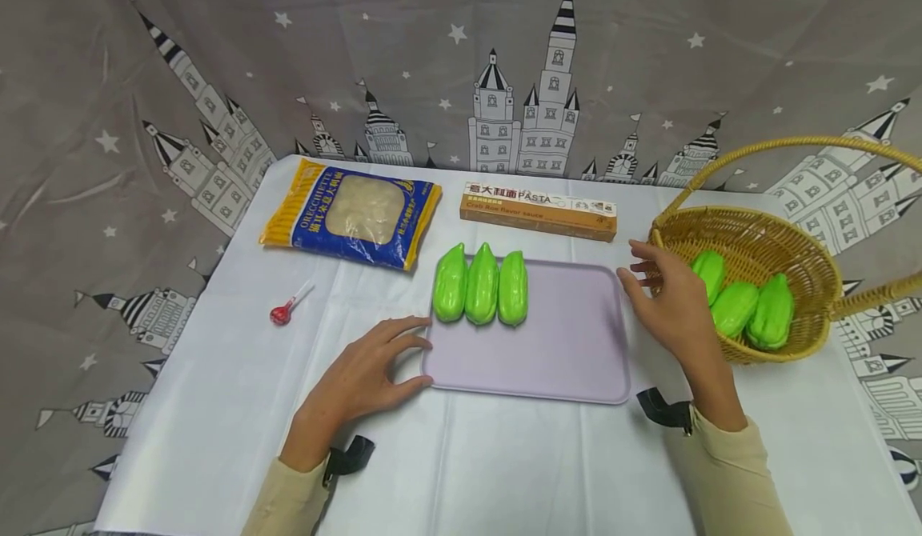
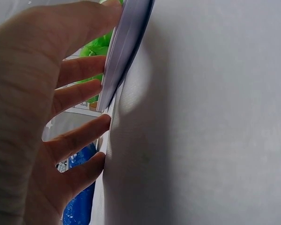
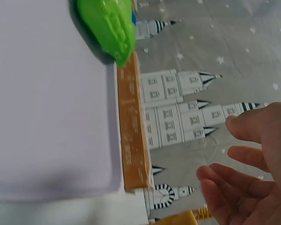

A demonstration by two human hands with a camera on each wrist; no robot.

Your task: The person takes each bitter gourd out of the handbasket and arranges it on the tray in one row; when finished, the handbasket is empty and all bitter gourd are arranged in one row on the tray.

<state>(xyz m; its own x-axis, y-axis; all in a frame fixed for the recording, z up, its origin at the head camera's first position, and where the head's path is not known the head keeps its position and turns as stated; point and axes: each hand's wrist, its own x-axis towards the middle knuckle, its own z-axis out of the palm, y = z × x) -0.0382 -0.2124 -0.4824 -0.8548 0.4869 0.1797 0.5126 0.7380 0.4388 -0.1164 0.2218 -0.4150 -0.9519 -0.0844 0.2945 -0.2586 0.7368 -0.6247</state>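
Note:
A pale purple tray (image 1: 569, 360) lies on the white cloth with three green ridged vegetable models (image 1: 482, 288) side by side in its far left part. At the tray's left edge my left hand (image 1: 367, 368) has its fingertips and thumb against the rim, fingers spread; the left wrist view shows the rim (image 2: 124, 51) right at the fingertips. Between the tray and the wicker basket (image 1: 817, 336), my right hand (image 1: 670, 300) hovers with fingers loosely bent and nothing in them. Several more green vegetable models (image 1: 771, 312) lie inside the basket.
Behind the tray stands a long pasta box (image 1: 539, 214). A blue and yellow orecchiette bag (image 1: 353, 212) lies at the back left, a red lollipop (image 1: 282, 314) in front of it. The basket's tall handle (image 1: 785, 146) arches over the right side. A grey castle-print curtain (image 1: 403, 32) hangs behind.

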